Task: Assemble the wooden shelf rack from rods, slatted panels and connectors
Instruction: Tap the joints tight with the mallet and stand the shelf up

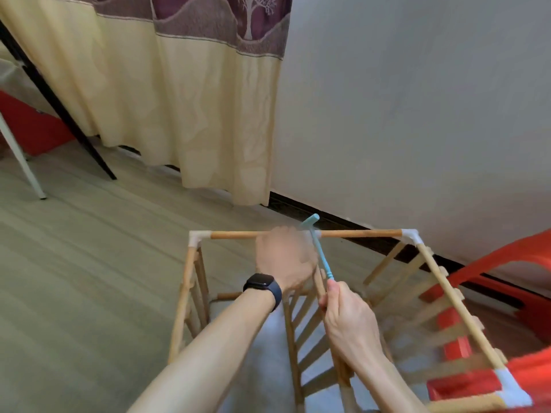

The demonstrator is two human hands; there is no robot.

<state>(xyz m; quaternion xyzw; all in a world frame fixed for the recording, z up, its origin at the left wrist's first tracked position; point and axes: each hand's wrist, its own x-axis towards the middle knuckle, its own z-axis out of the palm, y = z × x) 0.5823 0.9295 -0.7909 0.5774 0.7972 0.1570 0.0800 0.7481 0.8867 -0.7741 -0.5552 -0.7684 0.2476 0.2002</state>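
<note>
The wooden rack [441,284] stands on the floor below me, with slatted panels [310,329] inside it and white corner connectors [411,234] at the far rail's ends. My left hand [284,259] grips the middle of the far top rod [360,234], over a connector there. My right hand [347,315] holds the handle of a small light-blue mallet [317,248], whose head sits just above the rod beside my left hand. The mallet and left hand are motion-blurred.
A red plastic chair [489,272] stands against the rack's right side. A white wall with dark skirting [372,234] runs close behind the rack. A cream curtain [179,99] hangs at the back; a white leg [21,156] and black pole [59,105] stand at left.
</note>
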